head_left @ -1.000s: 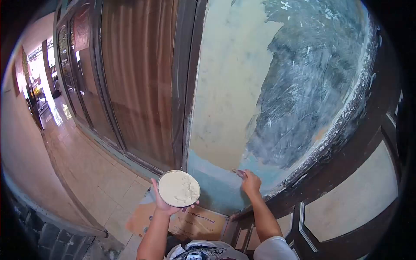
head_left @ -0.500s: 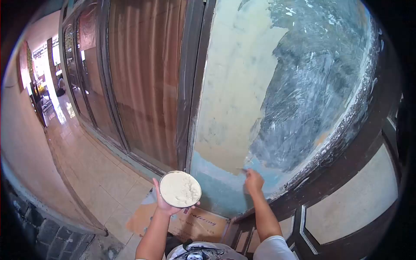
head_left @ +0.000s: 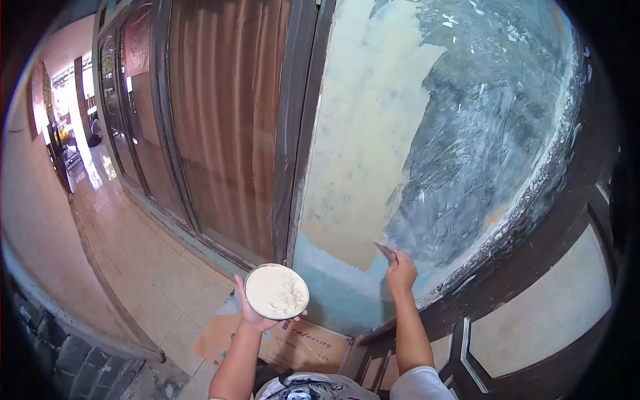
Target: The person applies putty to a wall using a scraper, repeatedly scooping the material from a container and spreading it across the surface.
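Observation:
My left hand holds a round bowl from below, thumb up along its side. Cream-coloured putty fills it, its surface dented on the right half. In my right hand is a putty knife, gripped with its blade angled up and left, close to the wall. Smooth cream putty covers the wall's left strip, ending in a ragged edge against the dark grey patch. Light blue paint shows below both. The blade is near the lower end of the cream strip.
A framed window with a brown curtain stands left of the wall. Flattened cardboard lies on the floor below the bowl. At right is a dark panelled door. A tiled walkway runs off to the left.
My right hand has moved slightly right and up, and more of the putty knife's blade now shows. My left hand and the bowl have stayed nearly in place.

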A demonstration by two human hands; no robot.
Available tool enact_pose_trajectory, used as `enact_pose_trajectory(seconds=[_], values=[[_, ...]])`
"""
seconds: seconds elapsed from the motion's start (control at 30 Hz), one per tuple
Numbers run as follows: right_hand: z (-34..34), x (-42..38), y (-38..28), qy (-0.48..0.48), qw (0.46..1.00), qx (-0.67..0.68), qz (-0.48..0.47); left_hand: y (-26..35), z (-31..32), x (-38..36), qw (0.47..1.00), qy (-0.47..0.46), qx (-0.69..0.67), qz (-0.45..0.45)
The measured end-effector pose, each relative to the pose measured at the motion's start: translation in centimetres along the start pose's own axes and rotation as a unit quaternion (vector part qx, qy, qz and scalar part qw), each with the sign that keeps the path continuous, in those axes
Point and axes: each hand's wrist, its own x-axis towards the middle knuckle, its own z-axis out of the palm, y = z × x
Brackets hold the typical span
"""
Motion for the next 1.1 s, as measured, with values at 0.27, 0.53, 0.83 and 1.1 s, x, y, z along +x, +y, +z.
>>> enact_pose_trajectory(seconds=[0.27,0.53,0.83,1.1], values=[[2.6,-3.6,1.0,-0.184,0.979,-0.067,0.054,-0.3,0.5,-0.1,1.000,-0.005,-0.013,-0.008],[1.1,-4.6,0.7,-0.099,0.995,-0.016,0.013,-0.8,1.0,0.1,0.996,0.090,-0.011,0.016],[0.4,-1.9,0.7,0.000,1.000,0.017,-0.007,-1.0,0.4,-0.2,0.998,0.063,0.010,-0.001],[2.3,-2.4,1.2,-0.093,0.994,-0.024,0.048,-0.9,0.6,-0.2,0.997,0.076,-0.008,0.011]])
